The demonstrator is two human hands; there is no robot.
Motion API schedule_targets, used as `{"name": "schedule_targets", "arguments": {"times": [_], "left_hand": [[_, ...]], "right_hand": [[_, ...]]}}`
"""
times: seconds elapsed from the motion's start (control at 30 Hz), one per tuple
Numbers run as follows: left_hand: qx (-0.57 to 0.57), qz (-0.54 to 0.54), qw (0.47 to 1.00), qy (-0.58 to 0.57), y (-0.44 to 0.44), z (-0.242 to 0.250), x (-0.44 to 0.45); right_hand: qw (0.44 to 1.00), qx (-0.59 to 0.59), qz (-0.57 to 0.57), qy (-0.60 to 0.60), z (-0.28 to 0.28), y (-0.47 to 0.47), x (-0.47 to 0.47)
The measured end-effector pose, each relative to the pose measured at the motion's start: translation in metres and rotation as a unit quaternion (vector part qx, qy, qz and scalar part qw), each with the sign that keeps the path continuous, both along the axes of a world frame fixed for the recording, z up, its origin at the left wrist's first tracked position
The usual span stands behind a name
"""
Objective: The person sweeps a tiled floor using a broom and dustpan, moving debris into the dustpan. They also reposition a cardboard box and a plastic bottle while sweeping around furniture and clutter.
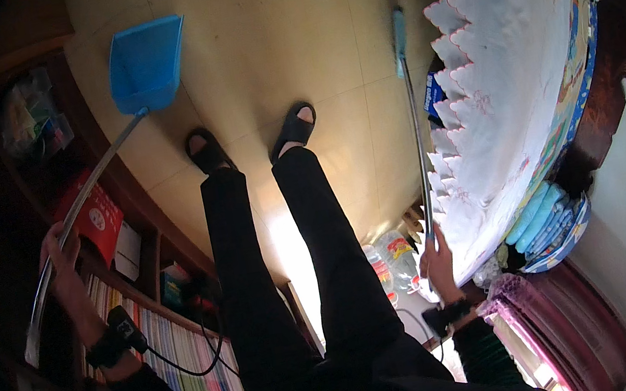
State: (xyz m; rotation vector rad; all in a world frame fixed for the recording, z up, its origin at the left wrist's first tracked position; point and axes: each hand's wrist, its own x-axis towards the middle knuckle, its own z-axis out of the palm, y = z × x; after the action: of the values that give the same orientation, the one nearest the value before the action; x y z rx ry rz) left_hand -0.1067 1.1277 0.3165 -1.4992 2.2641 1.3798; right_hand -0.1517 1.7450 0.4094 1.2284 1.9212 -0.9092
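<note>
My left hand (62, 257) grips the long metal handle (89, 183) of a blue plastic dustpan (145, 66). The pan is at the upper left, over the tiled floor, and I see nothing plainly lying in it. On the other side, my right hand (437, 262) is closed around a thin metal pole (421, 161). At the pole's far end is a narrow light-blue head (399, 40), seemingly a broom or mop, beside the bed's edge. Whether that head touches the floor I cannot tell. Each wrist wears a black strap with a small cabled device.
A bed with a white scalloped cover (503, 45) lines the right side, a blue box (433, 97) low at its edge. Shelves of books (171, 344) and a red box (91, 213) stand at left. Clear plastic bottles (398, 255) stand near my right hand. My slippered feet are on the floor (264, 33).
</note>
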Motion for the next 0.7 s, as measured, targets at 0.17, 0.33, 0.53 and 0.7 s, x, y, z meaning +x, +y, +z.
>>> {"name": "schedule_targets", "arguments": {"times": [0.17,0.33,0.53,0.7], "left_hand": [[-0.012,-0.002,1.0,0.0,-0.003,-0.003,0.002],[-0.02,-0.06,0.998,-0.021,0.002,0.0,0.001],[0.009,-0.039,0.998,-0.042,0.021,0.011,-0.01],[0.017,-0.006,0.998,-0.063,0.045,0.013,-0.02]], "right_hand": [[0.992,-0.058,-0.075,-0.08,-0.026,-0.024,-0.025],[0.979,-0.152,-0.009,-0.134,0.007,-0.05,0.006],[0.991,-0.118,0.049,-0.048,0.018,-0.043,0.028],[0.987,0.001,0.134,0.083,-0.026,-0.007,0.065]]}}
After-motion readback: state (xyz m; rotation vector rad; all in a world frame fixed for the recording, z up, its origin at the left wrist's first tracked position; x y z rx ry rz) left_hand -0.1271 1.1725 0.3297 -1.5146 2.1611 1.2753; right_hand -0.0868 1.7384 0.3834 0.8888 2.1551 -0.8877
